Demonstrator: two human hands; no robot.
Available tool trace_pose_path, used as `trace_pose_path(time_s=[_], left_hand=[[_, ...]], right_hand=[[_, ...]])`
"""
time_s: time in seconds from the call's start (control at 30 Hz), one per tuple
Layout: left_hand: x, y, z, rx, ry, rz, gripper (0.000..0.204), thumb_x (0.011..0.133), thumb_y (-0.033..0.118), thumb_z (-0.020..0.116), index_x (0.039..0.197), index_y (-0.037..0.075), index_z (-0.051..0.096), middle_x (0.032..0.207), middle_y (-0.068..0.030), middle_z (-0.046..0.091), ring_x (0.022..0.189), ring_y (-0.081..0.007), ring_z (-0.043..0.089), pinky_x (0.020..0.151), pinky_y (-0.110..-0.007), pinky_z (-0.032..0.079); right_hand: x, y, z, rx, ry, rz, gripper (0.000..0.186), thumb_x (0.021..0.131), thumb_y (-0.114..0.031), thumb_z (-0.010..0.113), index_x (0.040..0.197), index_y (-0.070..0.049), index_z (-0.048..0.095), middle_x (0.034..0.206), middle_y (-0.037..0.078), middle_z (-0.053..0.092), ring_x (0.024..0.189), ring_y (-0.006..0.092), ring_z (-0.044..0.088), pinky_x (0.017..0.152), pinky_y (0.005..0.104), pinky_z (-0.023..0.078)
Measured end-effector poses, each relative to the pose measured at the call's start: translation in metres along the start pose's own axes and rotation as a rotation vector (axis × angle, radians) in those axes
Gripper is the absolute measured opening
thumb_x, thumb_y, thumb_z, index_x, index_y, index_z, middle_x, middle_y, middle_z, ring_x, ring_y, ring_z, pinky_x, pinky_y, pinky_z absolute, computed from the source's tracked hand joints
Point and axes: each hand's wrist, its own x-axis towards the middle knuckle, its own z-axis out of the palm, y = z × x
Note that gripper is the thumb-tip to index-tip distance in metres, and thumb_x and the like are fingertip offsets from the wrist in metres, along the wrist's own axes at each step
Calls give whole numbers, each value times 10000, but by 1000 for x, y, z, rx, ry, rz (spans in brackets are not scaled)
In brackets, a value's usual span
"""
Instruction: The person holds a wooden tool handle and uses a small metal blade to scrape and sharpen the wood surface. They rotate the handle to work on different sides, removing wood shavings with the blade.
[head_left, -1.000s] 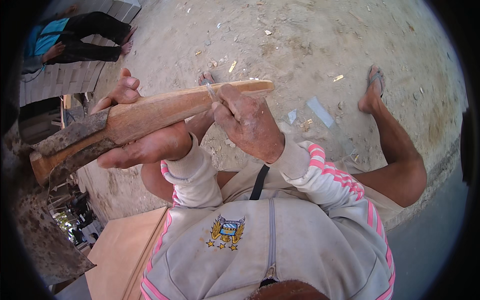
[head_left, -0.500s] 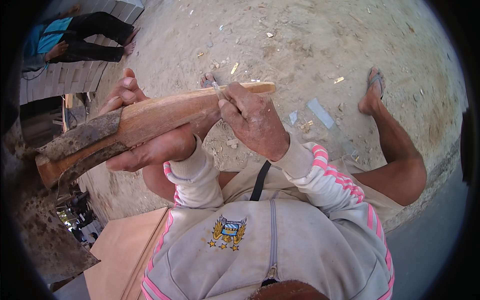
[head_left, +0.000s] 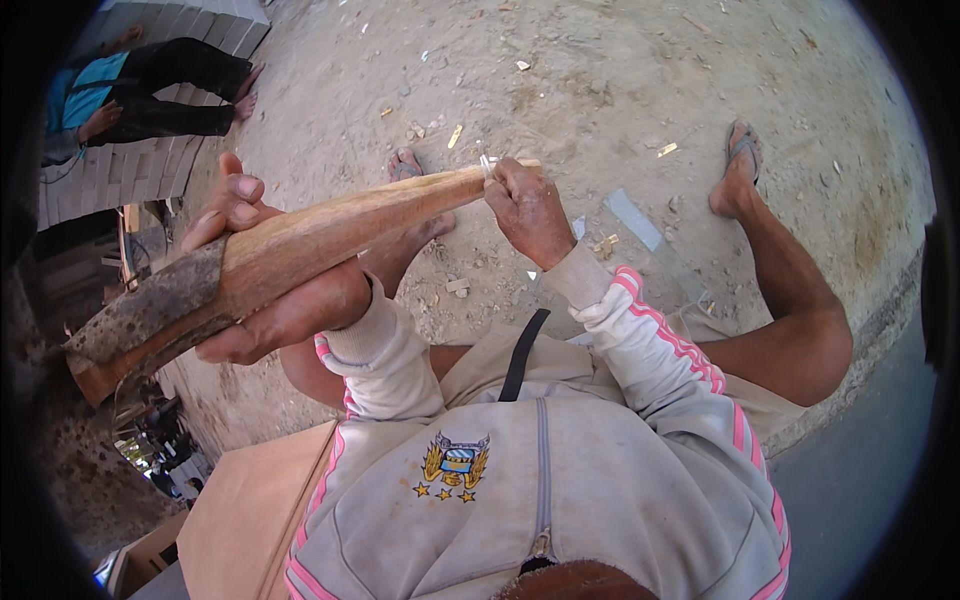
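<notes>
A tapered wooden handle [head_left: 340, 222] slants up to the right, its thick end seated in a rusty metal socket [head_left: 165, 290]. Dark pitted metal [head_left: 85, 470] spreads beyond that socket at the left. My left hand [head_left: 318, 305] cradles the handle from beneath near the socket, fingers showing along the far side and thumb along the near side. Close to the thin end, my right hand [head_left: 530, 215] pinches a small clear piece, apparently glass [head_left: 487, 167], against the wood. Its lower part is hidden by my fingers.
Sandy ground carries flat glass pieces [head_left: 634, 218] and yellowish scraps [head_left: 667, 150]. A person [head_left: 185, 75] in black trousers is at the upper left, beside stacked grey blocks [head_left: 110, 190]. A brown board [head_left: 250, 500] lies at lower left. My feet are spread apart.
My right hand has slid along the handle toward its thin end with the clear piece. The handle and my left hand have shifted slightly left and down.
</notes>
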Motion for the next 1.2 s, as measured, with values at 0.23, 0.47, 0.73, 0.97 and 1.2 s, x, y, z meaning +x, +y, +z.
trace_pose_path(time_s=[0.23, 0.47, 0.73, 0.97, 1.2], left_hand=[[0, -4, -3, 102, 67, 55, 932, 818, 915, 234, 1082, 67, 514, 768, -98, 556, 814, -272, 601, 1071, -580, 425], [3, 1, 7, 255, 100, 98, 844, 871, 860, 195, 1121, 99, 461, 765, -82, 567, 786, -241, 624, 1034, -568, 475], [11, -3, 1, 291, 83, 83, 845, 877, 855, 206, 1120, 97, 487, 770, -85, 574, 803, -262, 633, 1021, -568, 483], [12, 2, -14, 214, 49, 37, 870, 880, 849, 248, 1147, 67, 520, 770, -99, 578, 817, -269, 620, 1001, -566, 484], [13, -7, -7, 171, 63, 32, 878, 866, 861, 282, 1125, 60, 529, 765, -100, 571, 811, -273, 615, 988, -548, 500]], right_hand=[[-13, -53, -4, 163, -69, -214, 157, 940, -142, 566, 888, 4, 539, 679, 209, 545, 597, 382, 591, 561, 439, 453], [8, 68, 6, -113, -15, 36, 159, 931, -157, 570, 938, 2, 558, 733, 238, 612, 710, 418, 647, 641, 487, 502], [13, 61, 2, -100, -27, 44, 163, 916, -150, 573, 984, -2, 574, 725, 250, 629, 719, 432, 657, 655, 504, 515], [8, 17, 11, 20, -38, -129, 149, 936, -148, 559, 895, -6, 537, 695, 213, 566, 671, 399, 621, 603, 460, 474], [15, 76, 8, -92, 12, 65, 143, 934, -134, 567, 875, -13, 523, 697, 213, 560, 635, 374, 609, 585, 454, 468]])
